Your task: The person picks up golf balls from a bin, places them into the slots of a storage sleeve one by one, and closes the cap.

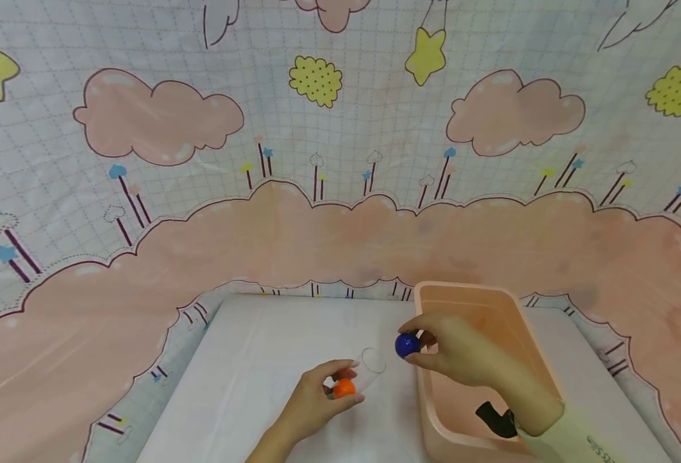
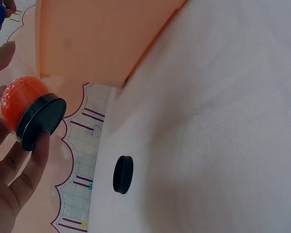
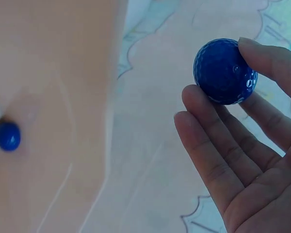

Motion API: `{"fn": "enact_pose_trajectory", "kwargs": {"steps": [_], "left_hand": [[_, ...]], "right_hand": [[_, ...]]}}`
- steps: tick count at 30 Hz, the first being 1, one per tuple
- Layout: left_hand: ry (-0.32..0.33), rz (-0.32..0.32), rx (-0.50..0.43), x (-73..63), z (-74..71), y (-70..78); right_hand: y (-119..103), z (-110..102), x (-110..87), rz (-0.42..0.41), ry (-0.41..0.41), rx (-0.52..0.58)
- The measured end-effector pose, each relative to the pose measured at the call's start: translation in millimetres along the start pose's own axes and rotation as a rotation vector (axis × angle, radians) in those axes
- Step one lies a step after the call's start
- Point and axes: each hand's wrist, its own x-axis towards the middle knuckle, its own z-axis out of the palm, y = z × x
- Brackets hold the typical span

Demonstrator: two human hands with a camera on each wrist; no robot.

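Note:
My left hand (image 1: 315, 397) grips a clear tube (image 1: 373, 361), tilted with its open rim up and to the right. An orange golf ball (image 2: 23, 101) sits in the tube's lower end, against a black cap (image 2: 41, 121) that closes it. My right hand (image 1: 462, 350) pinches a blue golf ball (image 3: 225, 72) between thumb and fingers. In the head view this ball is just right of the tube's rim, apart from it, by the left edge of the peach bin (image 1: 427, 411).
A second black cap (image 2: 123, 174) lies on the white table (image 1: 247, 360). Another blue ball (image 3: 8, 135) shows against the bin in the right wrist view. Behind the table hangs a cloud-patterned cloth (image 1: 340, 244).

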Motion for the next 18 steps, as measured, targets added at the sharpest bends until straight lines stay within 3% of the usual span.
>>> {"fn": "enact_pose_trajectory", "kwargs": {"steps": [18], "left_hand": [[-0.027,0.013,0.016,3.6,0.4,6.6]], "right_hand": [[-19.8,24.1,10.7,-0.072,-0.061,0.045]]}}
